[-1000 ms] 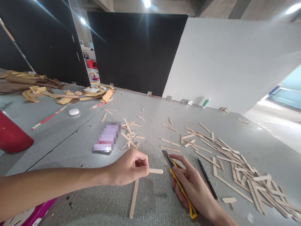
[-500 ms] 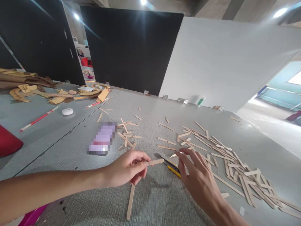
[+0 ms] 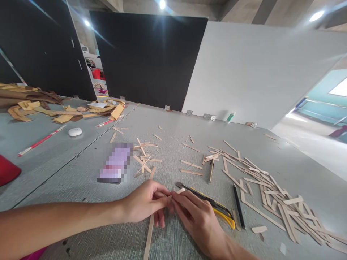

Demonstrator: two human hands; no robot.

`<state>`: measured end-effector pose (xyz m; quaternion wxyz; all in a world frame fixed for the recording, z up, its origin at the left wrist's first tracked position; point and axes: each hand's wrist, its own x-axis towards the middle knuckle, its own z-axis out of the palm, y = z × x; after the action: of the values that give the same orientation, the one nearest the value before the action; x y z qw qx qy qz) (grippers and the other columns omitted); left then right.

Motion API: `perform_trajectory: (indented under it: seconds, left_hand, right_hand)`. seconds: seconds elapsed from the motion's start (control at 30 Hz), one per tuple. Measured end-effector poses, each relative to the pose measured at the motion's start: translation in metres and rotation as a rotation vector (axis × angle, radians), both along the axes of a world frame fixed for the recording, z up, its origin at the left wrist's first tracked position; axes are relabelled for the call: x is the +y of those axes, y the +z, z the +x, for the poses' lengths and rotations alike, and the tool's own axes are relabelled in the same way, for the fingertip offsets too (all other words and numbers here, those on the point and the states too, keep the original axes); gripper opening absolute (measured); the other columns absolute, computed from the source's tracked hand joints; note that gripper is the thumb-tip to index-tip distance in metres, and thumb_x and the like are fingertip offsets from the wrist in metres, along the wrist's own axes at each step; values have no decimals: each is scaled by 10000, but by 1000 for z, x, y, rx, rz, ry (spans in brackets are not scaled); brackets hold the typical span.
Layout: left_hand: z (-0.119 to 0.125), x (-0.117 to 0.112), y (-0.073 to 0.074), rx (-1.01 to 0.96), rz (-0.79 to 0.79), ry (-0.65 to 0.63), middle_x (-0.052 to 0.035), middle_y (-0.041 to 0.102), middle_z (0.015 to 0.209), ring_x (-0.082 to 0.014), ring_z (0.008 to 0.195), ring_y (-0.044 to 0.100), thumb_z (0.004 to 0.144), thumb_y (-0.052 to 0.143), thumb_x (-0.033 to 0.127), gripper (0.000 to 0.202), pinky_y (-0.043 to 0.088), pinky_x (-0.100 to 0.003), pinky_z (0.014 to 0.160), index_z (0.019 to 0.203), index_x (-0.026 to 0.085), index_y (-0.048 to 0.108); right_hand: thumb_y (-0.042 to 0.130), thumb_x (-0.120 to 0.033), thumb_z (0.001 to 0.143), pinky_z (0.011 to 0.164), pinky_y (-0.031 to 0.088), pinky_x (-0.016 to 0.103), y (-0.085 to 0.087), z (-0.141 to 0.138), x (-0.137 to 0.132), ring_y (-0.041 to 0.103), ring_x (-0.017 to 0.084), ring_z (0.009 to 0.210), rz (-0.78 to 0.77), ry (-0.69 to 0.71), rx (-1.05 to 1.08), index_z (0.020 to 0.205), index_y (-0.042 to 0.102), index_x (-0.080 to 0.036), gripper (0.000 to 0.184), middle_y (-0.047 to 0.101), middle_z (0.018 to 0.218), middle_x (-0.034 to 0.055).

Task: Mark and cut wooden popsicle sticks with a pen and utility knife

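Note:
My left hand (image 3: 148, 204) and my right hand (image 3: 199, 218) meet over the grey table (image 3: 173, 137), both pinching a short wooden stick (image 3: 179, 191) between their fingertips. Just beyond the right hand a yellow and black utility knife (image 3: 217, 208) lies on the table, untouched. A longer wooden stick (image 3: 149, 236) rests on the table below my left hand. Beside the knife on the right lies a black pen (image 3: 238, 206).
Several wooden sticks (image 3: 271, 191) are scattered at the right, and a smaller heap (image 3: 145, 160) lies ahead beside a blurred flat object (image 3: 115, 164). Cardboard scraps (image 3: 54, 106), a red-white rod (image 3: 40, 141) and a white puck (image 3: 75, 131) are at far left. A red object (image 3: 7, 169) sits at left edge.
My right hand let go of the utility knife, left it on the table, and came across to the short stick held by my left hand. Both hands now pinch that stick.

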<state>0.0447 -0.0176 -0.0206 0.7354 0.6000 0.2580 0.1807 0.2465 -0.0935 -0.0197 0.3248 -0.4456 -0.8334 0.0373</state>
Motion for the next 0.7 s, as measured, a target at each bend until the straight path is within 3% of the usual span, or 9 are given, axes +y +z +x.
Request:
perform_trajectory:
  seconds: [0.27,0.47,0.6,0.7]
  left_hand:
    - [4,-2,1,36,-5,-31,-91,715,865,-99,523,673,888,718,602,540,495,-175,432,1029,82,741]
    - [4,-4,0,52,10,-60,-55,695,757,-98,516,658,889,728,580,503,497,-164,429,1047,103,757]
    - [4,-4,0,44,14,-85,-48,696,756,-95,529,661,904,725,551,450,502,-154,431,994,111,751]
    - [4,-3,2,39,16,-106,-40,685,727,-106,548,678,915,720,522,416,502,-149,433,957,109,729]
  right_hand:
    - [466,-124,1068,632,575,292,1,-1,-3,702,181,727,-19,8,-21,1032,668,-162,208,706,894,73]
    - [426,-76,1067,568,513,304,-4,2,-7,618,178,670,49,28,-201,1081,634,-129,216,635,879,66]
    - [425,-33,1045,516,465,307,-6,0,-9,548,170,620,73,20,-334,937,599,-142,232,577,842,53]
    - [401,-68,1063,476,437,288,-7,-3,-7,535,162,588,95,-37,-310,920,559,-176,238,557,810,29]
